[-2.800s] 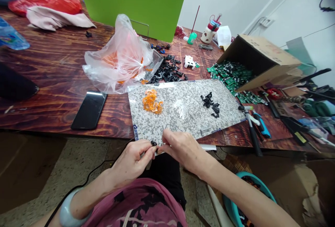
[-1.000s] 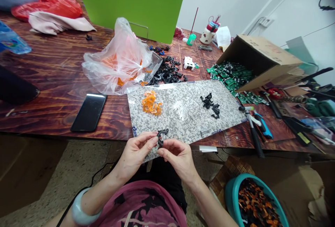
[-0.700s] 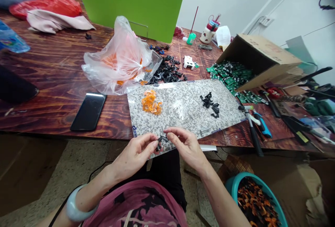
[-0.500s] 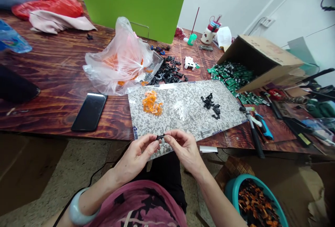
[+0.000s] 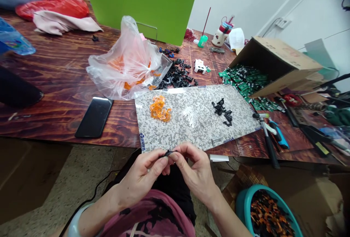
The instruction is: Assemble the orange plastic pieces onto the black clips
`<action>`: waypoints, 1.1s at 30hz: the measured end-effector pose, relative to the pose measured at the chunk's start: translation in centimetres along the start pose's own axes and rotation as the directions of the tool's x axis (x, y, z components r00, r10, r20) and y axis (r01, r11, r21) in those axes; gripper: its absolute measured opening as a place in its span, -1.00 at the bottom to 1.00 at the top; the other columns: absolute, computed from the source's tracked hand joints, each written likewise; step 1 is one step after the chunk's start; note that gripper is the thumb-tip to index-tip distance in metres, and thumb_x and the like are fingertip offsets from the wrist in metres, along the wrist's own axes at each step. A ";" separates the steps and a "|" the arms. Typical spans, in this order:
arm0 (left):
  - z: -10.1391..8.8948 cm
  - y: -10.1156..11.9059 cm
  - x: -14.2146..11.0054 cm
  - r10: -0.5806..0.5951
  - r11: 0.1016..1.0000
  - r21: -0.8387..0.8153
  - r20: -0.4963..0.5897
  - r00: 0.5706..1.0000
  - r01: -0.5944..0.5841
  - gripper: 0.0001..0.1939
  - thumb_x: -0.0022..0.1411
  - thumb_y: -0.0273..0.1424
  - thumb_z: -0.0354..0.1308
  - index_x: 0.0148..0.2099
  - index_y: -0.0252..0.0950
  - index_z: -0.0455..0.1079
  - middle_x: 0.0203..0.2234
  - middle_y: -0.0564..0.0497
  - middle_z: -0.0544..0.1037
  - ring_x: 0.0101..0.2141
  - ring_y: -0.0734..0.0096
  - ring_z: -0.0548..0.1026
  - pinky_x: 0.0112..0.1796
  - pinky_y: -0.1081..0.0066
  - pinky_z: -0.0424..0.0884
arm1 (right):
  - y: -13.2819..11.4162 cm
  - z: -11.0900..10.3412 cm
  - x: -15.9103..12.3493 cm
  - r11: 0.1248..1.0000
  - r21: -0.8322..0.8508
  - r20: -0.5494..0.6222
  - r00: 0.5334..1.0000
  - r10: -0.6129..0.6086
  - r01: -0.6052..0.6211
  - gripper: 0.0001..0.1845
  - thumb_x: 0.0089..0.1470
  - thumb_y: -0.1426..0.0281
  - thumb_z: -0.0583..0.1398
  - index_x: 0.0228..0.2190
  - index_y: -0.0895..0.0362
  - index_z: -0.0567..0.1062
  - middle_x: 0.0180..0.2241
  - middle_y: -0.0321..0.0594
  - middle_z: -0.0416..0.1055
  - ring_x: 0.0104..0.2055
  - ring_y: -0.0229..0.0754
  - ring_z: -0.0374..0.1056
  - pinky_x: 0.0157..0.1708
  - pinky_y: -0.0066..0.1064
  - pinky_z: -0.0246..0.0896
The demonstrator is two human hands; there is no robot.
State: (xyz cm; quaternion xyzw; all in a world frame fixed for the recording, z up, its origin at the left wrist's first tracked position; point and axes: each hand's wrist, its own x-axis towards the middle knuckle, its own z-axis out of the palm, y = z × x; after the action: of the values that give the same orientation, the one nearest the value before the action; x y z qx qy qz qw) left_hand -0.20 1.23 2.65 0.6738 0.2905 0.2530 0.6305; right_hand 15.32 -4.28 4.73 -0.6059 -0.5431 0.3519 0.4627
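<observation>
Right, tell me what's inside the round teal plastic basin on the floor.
The teal plastic basin holds a heap of small orange and black pieces. The heap covers the basin's bottom, so nothing beneath it can be seen.

The left hand (image 5: 140,178) and the right hand (image 5: 194,177) are brought together with the fingers curled inward, and a small black plastic clip (image 5: 168,153) is pinched between their fingertips. The clip is held roughly level, midway between the hands. Only a thin dark strip of it is shown above the fingers; the rest is hidden by them, so its full shape cannot be made out.
</observation>
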 end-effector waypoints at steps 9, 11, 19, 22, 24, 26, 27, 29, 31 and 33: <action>0.0 1.4 -0.6 0.077 0.994 0.077 -0.004 0.997 -0.076 -0.67 0.31 -0.38 -0.09 -0.49 -0.25 0.34 -0.64 0.07 0.38 -0.58 0.45 0.35 -0.47 0.46 0.27 | -1.5 -0.3 -1.0 0.981 -0.142 0.064 0.990 -0.123 0.131 -0.83 0.16 0.40 0.09 -0.48 0.11 0.29 -0.53 -0.33 0.25 -0.48 -0.31 0.17 -0.47 -0.47 0.07; 0.1 1.4 -0.8 0.112 0.989 0.095 -0.025 0.993 -0.110 -0.66 0.31 -0.40 -0.09 -0.52 -0.25 0.32 -0.67 0.08 0.35 -0.61 0.47 0.32 -0.50 0.47 0.25 | -1.6 -0.2 -1.2 0.972 -0.157 0.052 0.984 -0.168 0.174 -0.82 0.17 0.41 0.08 -0.48 0.11 0.28 -0.53 -0.33 0.23 -0.48 -0.30 0.17 -0.47 -0.46 0.06; 0.2 -0.9 0.3 -0.012 1.000 0.011 -0.164 0.986 0.014 -0.64 0.33 -0.33 -0.09 -0.51 -0.27 0.26 -0.67 0.14 0.28 -0.60 0.52 0.25 -0.51 0.51 0.19 | 1.1 1.4 1.0 0.977 -0.179 0.017 0.993 -0.114 0.115 -0.76 0.18 0.36 0.05 -0.52 0.11 0.31 -0.57 -0.33 0.24 -0.52 -0.32 0.16 -0.49 -0.47 0.07; -0.1 -1.5 1.2 -0.135 0.989 -0.088 -0.217 0.967 0.118 -0.64 0.30 -0.21 -0.05 -0.49 -0.28 0.28 -0.66 0.15 0.25 -0.60 0.52 0.21 -0.53 0.52 0.17 | 2.2 0.6 3.8 0.988 -0.127 0.110 0.991 -0.070 0.084 -0.77 0.15 0.26 0.10 -0.44 0.12 0.42 -0.50 -0.31 0.36 -0.49 -0.31 0.23 -0.47 -0.48 0.10; -0.2 -1.7 1.6 -0.211 0.970 -0.171 -0.240 0.947 0.173 -0.62 0.25 -0.13 -0.02 -0.47 -0.29 0.29 -0.66 0.15 0.25 -0.61 0.52 0.20 -0.54 0.52 0.17 | 3.0 -0.1 6.2 0.987 -0.145 0.050 0.997 -0.059 0.066 -0.73 0.15 0.20 0.10 -0.40 0.11 0.46 -0.46 -0.30 0.42 -0.46 -0.30 0.26 -0.45 -0.48 0.11; -0.2 -1.7 1.7 -0.278 0.944 -0.249 -0.250 0.928 0.215 -0.59 0.20 -0.05 0.01 -0.46 -0.30 0.31 -0.66 0.15 0.27 -0.61 0.52 0.21 -0.55 0.52 0.17 | 4.0 -0.6 8.7 0.982 -0.187 -0.094 0.995 -0.021 0.003 -0.69 0.12 0.15 0.10 -0.41 0.13 0.47 -0.46 -0.28 0.43 -0.45 -0.27 0.29 -0.43 -0.46 0.12; -0.2 -1.7 1.7 -0.307 0.930 -0.284 -0.251 0.918 0.234 -0.57 0.17 -0.02 0.03 -0.45 -0.30 0.32 -0.65 0.14 0.28 -0.60 0.52 0.22 -0.55 0.52 0.17 | 4.5 -0.7 9.9 0.980 -0.197 -0.148 0.989 0.003 -0.033 -0.67 0.09 0.13 0.12 -0.42 0.14 0.48 -0.48 -0.27 0.43 -0.45 -0.26 0.29 -0.42 -0.45 0.12; -0.1 -1.7 1.7 -0.349 0.904 -0.345 -0.246 0.904 0.255 -0.54 0.11 0.03 0.06 -0.44 -0.32 0.34 -0.63 0.13 0.30 -0.59 0.52 0.24 -0.55 0.53 0.19 | 5.5 -0.6 12.0 0.978 -0.191 -0.195 0.980 0.047 -0.085 -0.67 0.02 0.13 0.18 -0.44 0.17 0.49 -0.51 -0.24 0.44 -0.46 -0.24 0.31 -0.43 -0.43 0.13; 0.0 -1.6 1.5 -0.372 0.880 -0.397 -0.238 0.897 0.259 -0.52 0.07 0.04 0.10 -0.43 -0.33 0.36 -0.62 0.13 0.31 -0.57 0.53 0.25 -0.54 0.53 0.20 | 6.4 -0.2 13.4 0.981 -0.167 -0.184 0.981 0.069 -0.100 -0.69 -0.07 0.16 0.25 -0.49 0.19 0.49 -0.56 -0.23 0.43 -0.49 -0.23 0.32 -0.46 -0.42 0.15; -0.1 -1.6 1.4 -0.380 0.864 -0.436 -0.230 0.896 0.254 -0.52 0.05 0.04 0.13 -0.43 -0.33 0.36 -0.61 0.12 0.32 -0.56 0.54 0.25 -0.53 0.54 0.21 | 7.0 0.0 14.2 0.986 -0.130 -0.172 0.981 0.084 -0.107 -0.72 -0.14 0.21 0.29 -0.55 0.20 0.48 -0.62 -0.25 0.41 -0.54 -0.24 0.32 -0.51 -0.43 0.16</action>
State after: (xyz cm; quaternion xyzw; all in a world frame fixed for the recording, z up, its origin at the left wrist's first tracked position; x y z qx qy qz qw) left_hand 0.63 2.36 1.00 0.4271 0.4362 0.2999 0.7331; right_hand 19.91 9.78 -0.81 -0.6894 -0.4958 0.2835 0.4456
